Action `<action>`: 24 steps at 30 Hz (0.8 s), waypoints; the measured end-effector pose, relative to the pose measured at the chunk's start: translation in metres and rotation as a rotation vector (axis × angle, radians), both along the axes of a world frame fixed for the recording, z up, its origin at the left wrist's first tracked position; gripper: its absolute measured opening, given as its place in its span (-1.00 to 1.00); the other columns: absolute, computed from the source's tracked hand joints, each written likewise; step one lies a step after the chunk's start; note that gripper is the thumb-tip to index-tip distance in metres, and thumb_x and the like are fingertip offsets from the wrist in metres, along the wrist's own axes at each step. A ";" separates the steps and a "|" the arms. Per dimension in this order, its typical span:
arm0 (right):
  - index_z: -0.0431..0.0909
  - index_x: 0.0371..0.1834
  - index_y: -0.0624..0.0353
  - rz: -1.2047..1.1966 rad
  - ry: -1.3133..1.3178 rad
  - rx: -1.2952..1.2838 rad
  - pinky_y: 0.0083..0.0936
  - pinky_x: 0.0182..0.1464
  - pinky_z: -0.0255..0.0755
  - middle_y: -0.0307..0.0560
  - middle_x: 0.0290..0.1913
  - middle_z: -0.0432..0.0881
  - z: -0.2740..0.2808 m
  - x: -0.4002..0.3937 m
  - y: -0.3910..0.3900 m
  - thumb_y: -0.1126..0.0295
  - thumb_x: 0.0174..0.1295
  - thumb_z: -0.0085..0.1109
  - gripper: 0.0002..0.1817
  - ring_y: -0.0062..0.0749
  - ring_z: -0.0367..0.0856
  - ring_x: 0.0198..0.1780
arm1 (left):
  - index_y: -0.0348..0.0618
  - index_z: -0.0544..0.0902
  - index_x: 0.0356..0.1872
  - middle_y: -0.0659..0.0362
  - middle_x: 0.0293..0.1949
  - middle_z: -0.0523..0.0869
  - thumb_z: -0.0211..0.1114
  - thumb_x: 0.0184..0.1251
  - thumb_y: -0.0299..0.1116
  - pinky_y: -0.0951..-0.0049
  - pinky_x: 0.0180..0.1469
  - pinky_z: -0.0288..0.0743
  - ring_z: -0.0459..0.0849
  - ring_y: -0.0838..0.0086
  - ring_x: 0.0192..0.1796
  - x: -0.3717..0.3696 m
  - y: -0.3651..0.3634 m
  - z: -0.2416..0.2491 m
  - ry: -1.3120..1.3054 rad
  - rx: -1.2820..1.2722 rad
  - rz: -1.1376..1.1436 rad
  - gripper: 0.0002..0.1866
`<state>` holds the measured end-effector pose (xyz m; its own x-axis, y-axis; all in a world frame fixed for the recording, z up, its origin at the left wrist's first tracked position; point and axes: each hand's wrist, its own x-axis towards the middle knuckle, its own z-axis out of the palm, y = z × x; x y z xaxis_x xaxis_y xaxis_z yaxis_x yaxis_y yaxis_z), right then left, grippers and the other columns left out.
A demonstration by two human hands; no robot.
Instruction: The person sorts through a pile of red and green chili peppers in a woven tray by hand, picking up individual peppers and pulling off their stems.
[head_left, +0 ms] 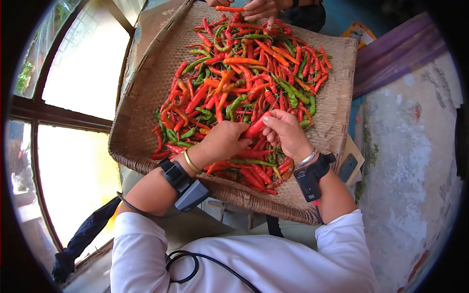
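A thick red chili pepper (256, 128) is held between my two hands above the heap. My left hand (223, 141) is closed around its lower end. At the upper end, the thumb and fingers of my right hand (287, 133) pinch together by the stem; the stem itself is mostly hidden. Beneath and around both hands lies a pile of chili peppers (244, 90), mostly red, with some green and orange ones. The pile rests in a wide woven basket tray (141, 107) with raised rims.
Across the tray, another person's hands (261, 9) hold an orange-red pepper (229, 9). A bright window (73, 63) is at the left. A phone (348, 167) lies to the right of the tray, near a weathered wall (405, 171). Purple cloth (395, 53) is at the upper right.
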<state>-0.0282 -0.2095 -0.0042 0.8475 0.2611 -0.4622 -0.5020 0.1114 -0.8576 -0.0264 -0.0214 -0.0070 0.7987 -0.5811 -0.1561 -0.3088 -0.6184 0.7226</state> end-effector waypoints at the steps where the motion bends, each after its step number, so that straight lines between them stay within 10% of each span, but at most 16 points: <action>1: 0.45 -0.37 0.15 -0.066 0.004 0.056 -0.76 -0.63 0.30 -0.28 -0.57 0.49 0.002 0.006 -0.008 0.28 0.19 0.05 -0.83 -0.72 0.39 -0.65 | -0.25 0.54 -0.42 -0.03 -0.52 0.60 0.26 0.02 -0.35 0.28 -0.38 0.44 0.60 0.13 -0.42 0.001 0.001 0.001 0.019 0.014 0.015 -0.82; 9: 0.39 -0.06 0.20 -0.542 -0.104 0.530 -0.55 -0.25 0.47 -0.11 -0.27 0.60 0.014 0.039 -0.042 0.23 0.24 0.03 -0.69 -0.48 0.59 -0.27 | -0.18 0.57 -0.42 0.06 -0.52 0.61 0.22 0.05 -0.27 0.27 -0.35 0.45 0.60 0.16 -0.40 -0.003 0.009 0.001 -0.024 0.173 -0.110 -0.81; 14: 0.37 0.00 0.24 0.000 -0.051 0.284 -0.69 -0.38 0.42 -0.14 -0.32 0.59 0.009 0.025 -0.034 0.25 0.24 0.03 -0.65 -0.57 0.57 -0.36 | -0.11 0.62 -0.37 0.07 -0.44 0.62 0.24 0.00 -0.21 0.26 -0.29 0.47 0.60 0.20 -0.33 -0.008 0.007 0.005 -0.020 0.388 -0.230 -0.78; 24: 0.48 -0.15 0.33 0.361 -0.134 -0.274 -0.69 -0.36 0.42 -0.20 -0.35 0.58 0.005 0.000 -0.001 0.40 0.17 0.07 -0.75 -0.64 0.51 -0.42 | -0.11 0.63 -0.38 0.08 -0.43 0.62 0.22 -0.05 -0.28 0.28 -0.28 0.48 0.60 0.21 -0.33 -0.007 0.010 0.001 -0.053 0.295 -0.279 -0.80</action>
<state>-0.0281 -0.2105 0.0007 0.7817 0.4339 -0.4479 -0.3498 -0.2895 -0.8910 -0.0333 -0.0118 -0.0064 0.6280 -0.7132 -0.3114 -0.5258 -0.6839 0.5057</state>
